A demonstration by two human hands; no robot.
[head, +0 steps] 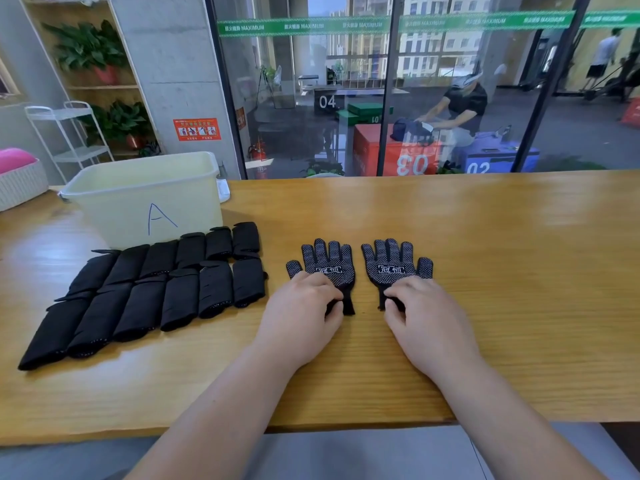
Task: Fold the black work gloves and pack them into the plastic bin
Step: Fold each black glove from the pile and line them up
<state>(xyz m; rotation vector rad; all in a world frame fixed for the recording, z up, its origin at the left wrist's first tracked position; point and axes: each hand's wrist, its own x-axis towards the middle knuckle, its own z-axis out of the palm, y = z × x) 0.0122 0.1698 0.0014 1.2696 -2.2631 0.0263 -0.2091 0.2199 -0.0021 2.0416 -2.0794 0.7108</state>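
Observation:
Two black dotted work gloves lie flat, palm side up, side by side on the wooden table (485, 237), fingers pointing away from me. My left hand (303, 311) pinches the cuff of the left glove (329, 263). My right hand (424, 313) pinches the cuff of the right glove (394, 263). To the left, several folded black gloves (156, 289) lie in two rows. Behind them stands the pale plastic bin (145, 199), marked with a blue "A"; nothing shows in the part of its inside that I can see.
A white wicker basket (20, 187) with a pink cushion sits at the table's far left. A glass wall (415, 98) runs behind the table's far edge; a seated person is visible through it. A white rack and plant shelves stand at the back left.

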